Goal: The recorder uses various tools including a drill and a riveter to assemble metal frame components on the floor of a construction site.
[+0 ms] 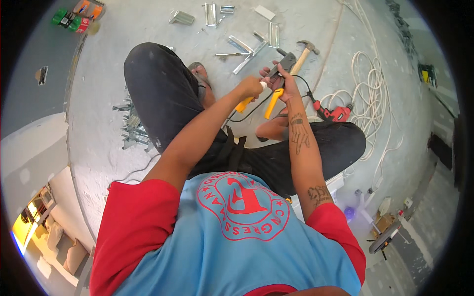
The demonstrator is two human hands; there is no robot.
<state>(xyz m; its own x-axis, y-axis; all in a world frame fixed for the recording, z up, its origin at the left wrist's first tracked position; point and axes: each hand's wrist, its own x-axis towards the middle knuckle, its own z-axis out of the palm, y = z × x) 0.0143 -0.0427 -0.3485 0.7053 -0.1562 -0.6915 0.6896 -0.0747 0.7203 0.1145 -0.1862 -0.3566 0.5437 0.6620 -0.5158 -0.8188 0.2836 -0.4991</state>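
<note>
My left hand (251, 88) is closed, with a yellow handle (244, 104) coming out below it and a small white piece at its fingertips. My right hand (286, 84) is closed on the dark grey head of a yellow-handled hand tool (285, 63), its fingers partly behind the tool. A second yellow handle (274, 103) hangs by my right wrist; whether both handles belong to one tool is hard to tell. Just beyond lies a claw hammer (307, 48) with a wooden handle.
Cut metal profile pieces (249, 54) lie on the floor ahead, and a pile of metal strips (133, 123) is left of my bent leg. A red power drill (338, 113) and a coiled white cable (368, 84) lie on the right. Bottles (71, 20) stand far left.
</note>
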